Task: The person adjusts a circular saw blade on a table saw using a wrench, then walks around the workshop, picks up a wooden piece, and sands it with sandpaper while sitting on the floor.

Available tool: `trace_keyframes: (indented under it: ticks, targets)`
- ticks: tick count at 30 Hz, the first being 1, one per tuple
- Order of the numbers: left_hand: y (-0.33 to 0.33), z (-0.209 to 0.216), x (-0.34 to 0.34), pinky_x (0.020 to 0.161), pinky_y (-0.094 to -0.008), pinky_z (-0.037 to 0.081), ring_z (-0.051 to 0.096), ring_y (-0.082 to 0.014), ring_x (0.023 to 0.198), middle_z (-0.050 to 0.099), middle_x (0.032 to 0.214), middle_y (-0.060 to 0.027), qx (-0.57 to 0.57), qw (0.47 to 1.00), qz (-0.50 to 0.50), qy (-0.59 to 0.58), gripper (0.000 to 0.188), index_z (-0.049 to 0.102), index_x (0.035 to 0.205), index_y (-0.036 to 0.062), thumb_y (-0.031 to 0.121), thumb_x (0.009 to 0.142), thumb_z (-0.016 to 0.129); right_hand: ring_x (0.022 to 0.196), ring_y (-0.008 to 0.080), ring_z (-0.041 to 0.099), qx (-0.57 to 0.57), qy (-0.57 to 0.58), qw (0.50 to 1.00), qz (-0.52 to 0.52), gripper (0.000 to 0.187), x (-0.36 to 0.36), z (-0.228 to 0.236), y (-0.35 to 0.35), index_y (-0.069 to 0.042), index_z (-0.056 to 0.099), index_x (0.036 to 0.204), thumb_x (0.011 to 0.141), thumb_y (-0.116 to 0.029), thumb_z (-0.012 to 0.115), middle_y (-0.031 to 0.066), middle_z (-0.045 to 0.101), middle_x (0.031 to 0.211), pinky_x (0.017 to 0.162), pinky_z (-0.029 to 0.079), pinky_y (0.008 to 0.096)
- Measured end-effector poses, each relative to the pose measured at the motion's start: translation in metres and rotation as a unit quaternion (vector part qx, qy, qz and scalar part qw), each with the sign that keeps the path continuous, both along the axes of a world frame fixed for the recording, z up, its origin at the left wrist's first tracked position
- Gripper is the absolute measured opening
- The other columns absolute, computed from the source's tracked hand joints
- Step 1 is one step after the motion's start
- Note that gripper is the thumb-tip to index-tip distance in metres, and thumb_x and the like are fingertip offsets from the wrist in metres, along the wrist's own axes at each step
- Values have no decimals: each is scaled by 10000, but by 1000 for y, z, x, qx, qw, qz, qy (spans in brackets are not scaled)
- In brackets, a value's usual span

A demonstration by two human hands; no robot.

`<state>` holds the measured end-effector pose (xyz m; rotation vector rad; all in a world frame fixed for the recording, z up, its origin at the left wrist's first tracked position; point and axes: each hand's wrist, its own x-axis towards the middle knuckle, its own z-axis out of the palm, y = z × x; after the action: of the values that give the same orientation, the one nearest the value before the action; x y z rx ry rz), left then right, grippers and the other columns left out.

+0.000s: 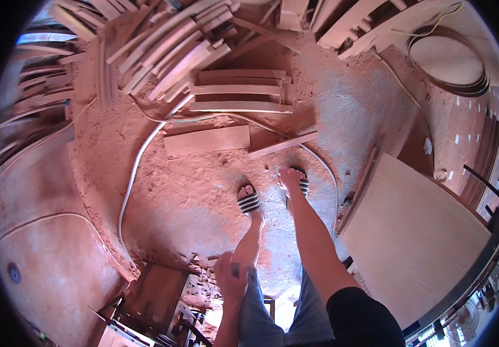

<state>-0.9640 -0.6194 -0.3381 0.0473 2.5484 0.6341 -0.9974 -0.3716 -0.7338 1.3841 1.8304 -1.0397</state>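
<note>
My right arm stretches forward, and my right hand (288, 178) hangs over my right foot in its striped sandal (304, 182). Its fingers look curled together; whatever they may hold is hidden. Beside my left knee, low in the view, is my left hand (229, 277), closed and a little blurred. A small dark thing (236, 270) shows at its fingers, too unclear to name. My left foot wears a matching black-and-white striped sandal (248, 201). Ahead of my feet, a flat board (207, 140) and a narrow wooden strip (282, 145) lie on the dusty floor.
Curved wooden pieces (240, 90) are stacked ahead, with a larger pile (174, 49) beyond. A pale cable (136, 168) loops across the sawdust. At right stands a large wooden panel (414, 231); a coiled band (449, 61) lies far right. A box-like wooden piece (154, 292) stands lower left.
</note>
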Motion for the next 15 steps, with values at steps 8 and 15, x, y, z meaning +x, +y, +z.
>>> trace_keyframes:
  ticks: [8,15]
  targets:
    - [10,-27,-67,1083,-493,443,565,-401,1243,601,1326,-228,-50,999,-20,3,472,612,1294,-30,146,860,673,723,205,612,-53,73,863,-496,648,-88,-125,-10,-3,627,1187,803,-473,852,58,653,851,599,494,368]
    - [9,-18,-59,1087,-495,434,558,-395,1256,591,1342,-224,-50,997,-49,-38,458,615,1293,-16,144,868,672,735,161,616,-21,326,797,-509,336,-51,-88,29,-54,677,1140,933,-296,783,3,679,888,672,513,304]
